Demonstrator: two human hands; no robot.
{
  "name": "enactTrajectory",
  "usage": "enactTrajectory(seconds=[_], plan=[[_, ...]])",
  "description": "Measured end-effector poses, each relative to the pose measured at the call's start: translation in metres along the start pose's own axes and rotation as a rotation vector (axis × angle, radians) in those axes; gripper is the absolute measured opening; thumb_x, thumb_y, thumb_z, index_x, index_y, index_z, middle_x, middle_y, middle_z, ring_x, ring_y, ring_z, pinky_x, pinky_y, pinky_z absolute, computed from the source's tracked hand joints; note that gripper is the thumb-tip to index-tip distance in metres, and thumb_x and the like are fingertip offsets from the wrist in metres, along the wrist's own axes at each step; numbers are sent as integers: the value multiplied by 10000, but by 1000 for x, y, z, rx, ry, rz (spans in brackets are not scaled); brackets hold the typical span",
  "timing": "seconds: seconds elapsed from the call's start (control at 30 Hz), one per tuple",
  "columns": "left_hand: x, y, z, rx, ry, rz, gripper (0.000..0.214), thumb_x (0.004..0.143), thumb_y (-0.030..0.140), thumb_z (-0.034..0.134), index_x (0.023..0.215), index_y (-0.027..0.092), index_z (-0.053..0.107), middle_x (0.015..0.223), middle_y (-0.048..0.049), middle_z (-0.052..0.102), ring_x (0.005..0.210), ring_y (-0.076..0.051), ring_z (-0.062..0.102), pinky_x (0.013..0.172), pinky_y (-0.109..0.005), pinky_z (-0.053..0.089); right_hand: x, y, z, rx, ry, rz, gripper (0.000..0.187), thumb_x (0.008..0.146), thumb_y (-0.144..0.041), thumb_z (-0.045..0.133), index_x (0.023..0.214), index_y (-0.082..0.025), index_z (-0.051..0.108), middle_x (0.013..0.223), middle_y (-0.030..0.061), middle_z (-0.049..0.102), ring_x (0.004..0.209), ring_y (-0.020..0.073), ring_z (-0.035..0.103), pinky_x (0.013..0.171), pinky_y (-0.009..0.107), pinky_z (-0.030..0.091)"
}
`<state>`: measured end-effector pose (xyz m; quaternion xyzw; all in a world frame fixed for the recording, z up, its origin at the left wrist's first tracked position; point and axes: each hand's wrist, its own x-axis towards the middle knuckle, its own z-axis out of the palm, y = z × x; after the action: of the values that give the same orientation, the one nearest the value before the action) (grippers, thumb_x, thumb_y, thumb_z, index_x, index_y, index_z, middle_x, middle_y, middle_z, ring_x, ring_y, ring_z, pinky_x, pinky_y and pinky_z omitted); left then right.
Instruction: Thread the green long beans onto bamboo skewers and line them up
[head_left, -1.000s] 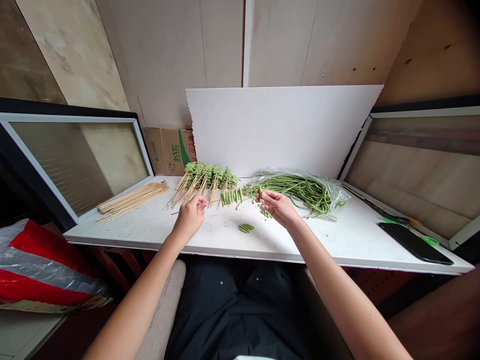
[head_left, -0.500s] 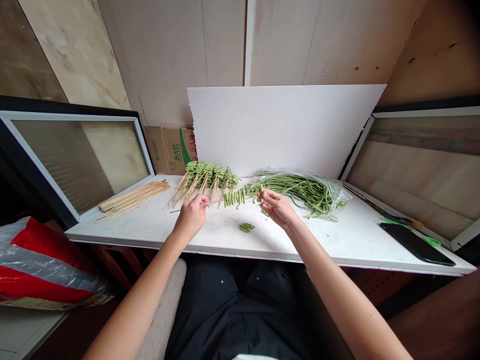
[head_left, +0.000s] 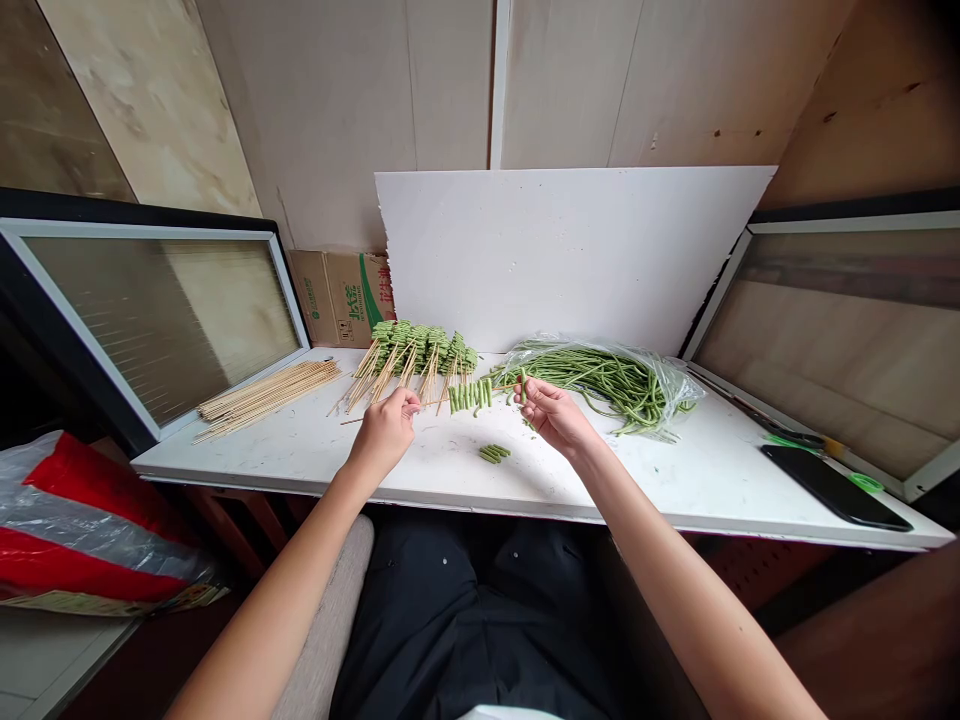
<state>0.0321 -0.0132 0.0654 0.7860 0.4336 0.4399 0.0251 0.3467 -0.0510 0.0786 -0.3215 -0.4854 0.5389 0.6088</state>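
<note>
My left hand [head_left: 388, 431] is closed on a bamboo skewer [head_left: 433, 404], which it holds level above the table. Several short pieces of green bean [head_left: 470, 396] sit side by side along the skewer's right part. Between thumb and fingers of my right hand [head_left: 553, 410] is another green bean piece [head_left: 523, 387], upright at the skewer's right tip; whether the tip has pierced it is too small to tell. Below the skewer, a small group of cut bean pieces [head_left: 494, 454] lies on the white table [head_left: 442, 480].
Finished bean skewers [head_left: 420, 350] are piled at the back. Bare skewers [head_left: 266, 393] lie to the left. Long green beans [head_left: 600, 375] in a clear plastic bag rest at the back right. A black phone [head_left: 832, 487] and scissors [head_left: 795, 434] lie at the right. A cardboard box [head_left: 330, 295] stands behind.
Both hands stay almost where they were. The bean piece in my right hand is now at the skewer's tip, nearly in line with the row; the view has shifted very slightly.
</note>
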Motion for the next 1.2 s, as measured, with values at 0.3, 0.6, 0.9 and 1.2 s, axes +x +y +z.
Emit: enactTrajectory(seconds=[0.3,0.6,0.9,1.2], plan=[[1,0,0,-3,1,-4,164,911,114,506,910,235,617,787,-36,711,762,-232,701,745,-314,511,2,4,-3,7,-14,6,370,733,-497,967,850,-237,732,938,27,682,784,124,593,606,213,486],[0,0,1,-22,-10,-9,166,917,114,506,909,238,616,789,-33,714,751,-223,696,732,-300,510,2,4,0,32,0,21,403,704,-492,984,928,-236,767,938,29,687,750,112,584,586,194,510],[-1,0,1,-10,-19,-12,180,917,104,512,930,238,631,796,-34,726,766,-230,709,742,-306,511,3,6,-2,15,9,27,382,734,-503,960,941,-246,767,953,32,711,749,122,611,593,210,533],[-1,0,1,6,-16,-14,180,915,95,522,915,232,638,831,-42,745,773,-233,708,728,-304,498,2,5,0,33,25,14,379,705,-482,990,909,-244,777,894,9,680,740,100,595,574,175,509]])
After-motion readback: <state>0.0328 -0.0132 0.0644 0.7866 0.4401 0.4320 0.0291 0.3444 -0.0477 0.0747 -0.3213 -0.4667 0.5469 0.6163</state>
